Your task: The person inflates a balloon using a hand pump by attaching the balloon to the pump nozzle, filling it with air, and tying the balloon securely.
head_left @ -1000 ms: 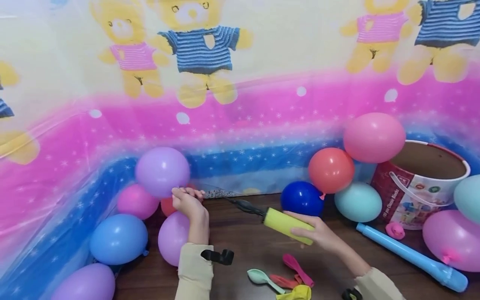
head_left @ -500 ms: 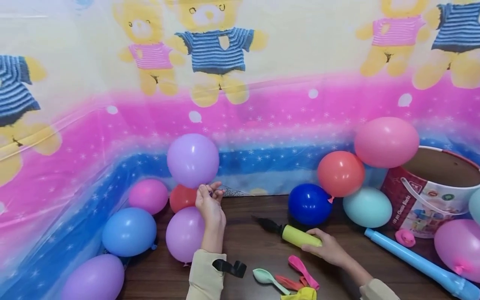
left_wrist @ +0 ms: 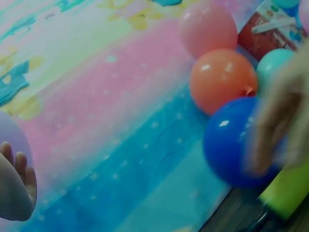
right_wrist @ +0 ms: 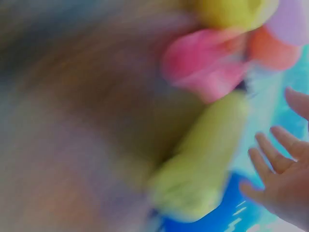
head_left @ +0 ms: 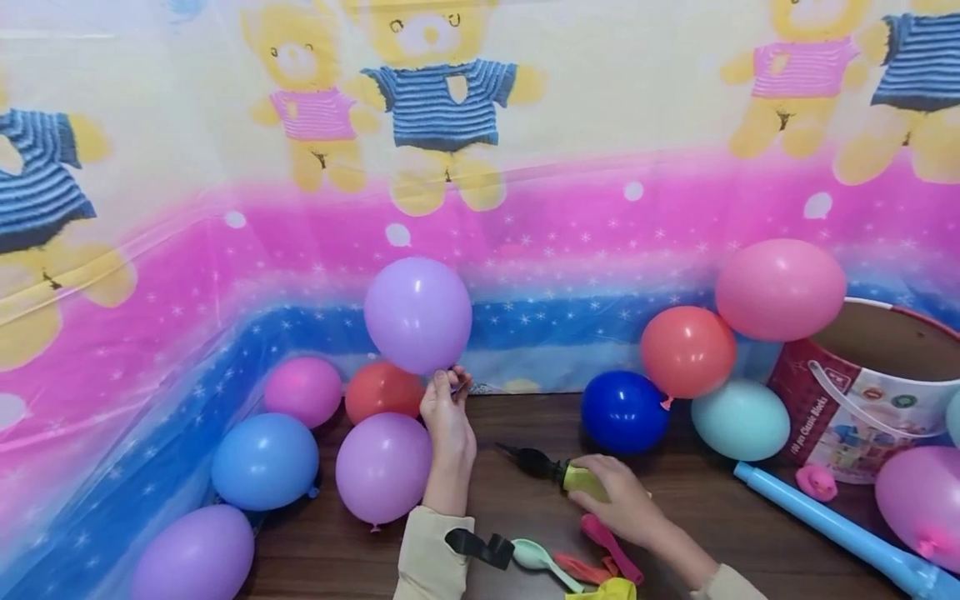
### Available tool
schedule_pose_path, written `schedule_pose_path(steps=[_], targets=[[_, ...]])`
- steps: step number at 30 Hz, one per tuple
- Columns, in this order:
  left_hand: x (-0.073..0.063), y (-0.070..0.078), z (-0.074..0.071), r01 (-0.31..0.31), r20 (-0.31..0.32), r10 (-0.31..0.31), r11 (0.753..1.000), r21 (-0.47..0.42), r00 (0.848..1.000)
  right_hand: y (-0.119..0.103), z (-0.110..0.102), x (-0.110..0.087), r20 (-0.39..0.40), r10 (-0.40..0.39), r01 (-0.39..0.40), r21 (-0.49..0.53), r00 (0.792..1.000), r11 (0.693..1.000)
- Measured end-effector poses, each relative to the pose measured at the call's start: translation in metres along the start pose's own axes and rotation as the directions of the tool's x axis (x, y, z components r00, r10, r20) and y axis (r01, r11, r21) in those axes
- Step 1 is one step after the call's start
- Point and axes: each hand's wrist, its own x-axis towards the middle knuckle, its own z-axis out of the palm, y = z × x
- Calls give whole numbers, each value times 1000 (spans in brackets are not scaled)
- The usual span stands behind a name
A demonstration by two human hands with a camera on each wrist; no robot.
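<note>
My left hand (head_left: 448, 417) pinches the neck of an inflated light purple balloon (head_left: 418, 312), which stands upright above the fingertips. The pinched neck is mostly hidden behind the fingers. A balloon hand pump (right_wrist: 207, 154), with a yellow-green barrel and black nozzle, lies on the dark wooden table (head_left: 525, 425). Over the barrel is my right hand (head_left: 618, 500); the right wrist view shows its fingers spread, apart from the pump. Just below that hand are uninflated balloons: a pink one (head_left: 611, 550), a mint one (head_left: 542, 557), a red one (head_left: 581, 570) and a yellow one (head_left: 611, 590).
Inflated balloons, including a blue one (head_left: 266, 462) and a red one (head_left: 384, 393), cluster at left. Right of centre sit a dark blue balloon (head_left: 624, 412) and several others. A bucket (head_left: 855, 408), a pink rubber duck (head_left: 816, 482) and a light blue tube (head_left: 832, 521) are farther right.
My left hand has carried the purple balloon rightward, away from the left cluster. My right hand has lowered the pump onto the table and let go of it.
</note>
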Motion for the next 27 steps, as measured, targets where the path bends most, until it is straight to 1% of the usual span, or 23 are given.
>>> schedule_pose_path(steps=[2, 3, 6, 8, 9, 11, 13, 14, 16, 18, 19, 21, 23, 24, 25, 26, 27], targets=[[-6, -5, 4, 4, 32, -4, 1000, -3, 999, -27, 4, 16, -39, -47, 51, 109, 998, 993], [-8, -7, 6, 10, 48, -10, 1000, -7, 999, -42, 5, 26, -55, -50, 59, 170, 997, 984], [-16, -11, 14, 49, 81, -47, 999, -24, 996, -82, 8, 58, -89, -35, 63, 339, 995, 939], [-20, -11, 19, 75, 83, -72, 997, -32, 994, -102, 9, 77, -85, -4, 38, 409, 996, 912], [-21, -11, 21, 85, 80, -82, 996, -32, 993, -110, 9, 83, -80, 11, 25, 439, 997, 898], [-24, -9, 26, 104, 70, -101, 994, -33, 992, -120, 10, 93, -73, 16, 20, 473, 997, 881], [-27, -6, 28, 113, 64, -112, 994, -13, 992, -126, 11, 97, -79, 20, 22, 495, 997, 869], [-28, -5, 29, 119, 62, -118, 993, -6, 991, -128, 11, 97, -82, 23, 22, 515, 996, 857], [-30, -3, 31, 138, 69, -138, 990, 5, 988, -131, 11, 96, -71, 37, 10, 573, 997, 819], [-32, -1, 32, 143, 72, -143, 990, 12, 987, -134, 10, 96, -53, 42, 1, 631, 998, 775], [-32, 0, 32, 143, 73, -144, 990, 10, 987, -136, 10, 96, -32, 49, -15, 669, 998, 743], [-33, 2, 33, 136, 73, -136, 991, -1, 988, -141, 8, 96, 19, 67, -59, 745, 998, 664], [-31, 3, 33, 125, 72, -124, 992, -15, 990, -144, 7, 97, 57, 78, -92, 799, 995, 595], [-30, 4, 32, 126, 69, -125, 992, -20, 990, -145, 7, 97, 66, 90, -105, 818, 994, 566], [-28, 4, 31, 131, 65, -128, 991, -32, 990, -145, 8, 96, 59, 99, -104, 823, 993, 559], [-25, 4, 30, 136, 55, -134, 990, -41, 990, -145, 9, 93, 31, 98, -83, 805, 995, 588], [-22, 5, 27, 142, 42, -141, 989, -41, 989, -144, 11, 90, -6, 90, -53, 774, 996, 631]])
